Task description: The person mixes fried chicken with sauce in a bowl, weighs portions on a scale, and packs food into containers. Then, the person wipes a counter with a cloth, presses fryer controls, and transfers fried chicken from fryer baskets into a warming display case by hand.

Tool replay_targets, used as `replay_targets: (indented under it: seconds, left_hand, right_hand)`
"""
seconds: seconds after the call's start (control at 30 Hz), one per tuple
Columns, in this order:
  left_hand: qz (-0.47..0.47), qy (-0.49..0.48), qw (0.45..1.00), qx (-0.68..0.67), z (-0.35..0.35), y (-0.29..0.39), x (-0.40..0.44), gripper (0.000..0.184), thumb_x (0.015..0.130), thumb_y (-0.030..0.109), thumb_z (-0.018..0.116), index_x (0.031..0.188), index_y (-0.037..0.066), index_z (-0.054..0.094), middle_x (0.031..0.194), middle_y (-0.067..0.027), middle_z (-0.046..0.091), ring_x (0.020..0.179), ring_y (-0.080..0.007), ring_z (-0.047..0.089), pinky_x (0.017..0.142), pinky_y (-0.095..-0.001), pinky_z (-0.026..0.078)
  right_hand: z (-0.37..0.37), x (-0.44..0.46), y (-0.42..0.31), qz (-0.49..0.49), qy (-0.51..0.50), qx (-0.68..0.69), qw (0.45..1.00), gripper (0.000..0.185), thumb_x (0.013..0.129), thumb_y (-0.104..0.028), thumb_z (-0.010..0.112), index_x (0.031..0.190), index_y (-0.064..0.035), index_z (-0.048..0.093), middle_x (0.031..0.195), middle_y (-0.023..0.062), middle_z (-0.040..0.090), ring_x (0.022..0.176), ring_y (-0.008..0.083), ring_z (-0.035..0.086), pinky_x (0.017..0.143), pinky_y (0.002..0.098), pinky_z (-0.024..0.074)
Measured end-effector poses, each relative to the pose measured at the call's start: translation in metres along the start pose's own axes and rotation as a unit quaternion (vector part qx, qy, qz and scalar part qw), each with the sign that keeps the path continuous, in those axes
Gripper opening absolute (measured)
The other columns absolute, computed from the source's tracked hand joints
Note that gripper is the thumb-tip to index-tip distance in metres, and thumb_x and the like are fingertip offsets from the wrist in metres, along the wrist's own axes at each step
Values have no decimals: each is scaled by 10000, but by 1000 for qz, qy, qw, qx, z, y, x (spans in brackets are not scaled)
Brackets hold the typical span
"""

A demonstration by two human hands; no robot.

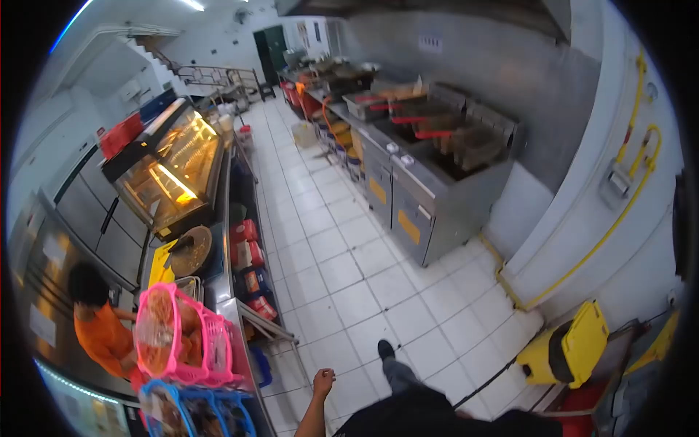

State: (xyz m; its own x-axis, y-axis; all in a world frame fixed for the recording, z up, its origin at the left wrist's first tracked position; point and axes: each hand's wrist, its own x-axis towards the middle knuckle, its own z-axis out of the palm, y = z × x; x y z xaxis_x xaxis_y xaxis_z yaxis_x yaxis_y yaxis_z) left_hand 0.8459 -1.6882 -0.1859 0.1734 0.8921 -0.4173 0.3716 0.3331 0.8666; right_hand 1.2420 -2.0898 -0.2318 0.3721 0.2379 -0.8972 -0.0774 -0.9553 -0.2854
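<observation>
Over the white tiled floor [342,320], beside the person's dark clothing, hangs the left hand [324,382], its fingers curled inward, though it is too small to tell whether they close fully. The right hand is out of view, so its state I cannot tell. Nearest on the left, well apart from the hand, a pink basket [177,335] with bagged contents and a blue basket [195,393] stand side by side on the metal surface [218,288]. Beyond them on it are a round board [191,253] and a lit display case [167,167]. Behind the pink basket is a co-worker in orange [105,335].
</observation>
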Motion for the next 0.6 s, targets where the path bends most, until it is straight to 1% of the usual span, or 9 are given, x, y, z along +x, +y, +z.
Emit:
replay_targets:
  seconds: [0.1,0.17,0.27,0.3,0.33,0.4,0.47,0.5,0.6]
  left_hand:
    - [-190,-60,980,-2,-17,0,30,329,872,255,625,1041,-27,611,813,-130,684,728,-204,674,659,-316,545]
    - [123,-184,907,359,-36,-12,52,314,884,280,602,953,-24,639,813,-118,688,732,-204,677,679,-346,542]
    - [120,-73,944,297,-32,24,75,319,887,312,565,841,15,670,813,-159,687,745,-274,676,703,-403,517]
    - [139,-41,944,296,-33,26,83,322,886,315,554,813,26,678,809,-176,684,748,-305,674,703,-422,509]
    - [136,-28,947,288,-34,28,102,304,880,301,553,821,27,671,801,-183,676,747,-321,664,692,-427,504]
    - [106,-39,956,271,-41,26,152,269,868,272,552,838,27,659,785,-195,660,745,-353,646,669,-438,496]
    - [50,-83,968,230,-58,38,212,236,857,243,551,855,27,646,768,-208,643,743,-385,627,646,-448,487]
    - [87,-138,936,312,-96,45,230,232,859,239,550,862,26,641,759,-199,640,737,-380,624,642,-449,485]
    - [230,-291,793,484,-110,69,316,221,866,228,545,885,22,624,729,-173,630,718,-367,617,629,-453,478]
  right_hand:
    - [-53,86,-149,-42,62,-43,996,454,908,-436,469,727,-57,641,686,131,635,703,250,649,690,394,537]
    - [-82,128,-273,-104,114,-114,981,544,922,-458,435,628,-49,641,569,116,637,607,241,664,637,387,556]
    - [-125,157,-485,-226,162,-129,952,395,841,-359,533,652,-42,676,649,120,674,604,250,662,565,413,537]
    - [-140,121,-570,-224,143,-121,957,385,865,-350,512,854,-4,680,741,160,686,748,296,678,780,408,527]
    - [-148,177,-630,-295,178,-143,928,276,803,-278,553,771,-27,663,648,125,664,591,254,657,503,396,520]
    - [-169,200,-759,-336,163,-181,910,381,815,-293,557,1081,-20,582,785,149,671,582,255,654,518,402,527]
    - [-179,261,-856,-447,376,-179,792,565,823,-349,594,1284,-40,491,1054,248,640,914,344,657,817,440,513]
    - [-196,178,-904,-369,287,-111,877,669,815,-361,620,1373,-60,405,1165,257,606,1092,384,586,913,457,473]
    - [-224,156,-984,-289,322,-106,895,759,822,-353,608,1455,-93,280,1203,245,595,1111,396,577,915,478,473]
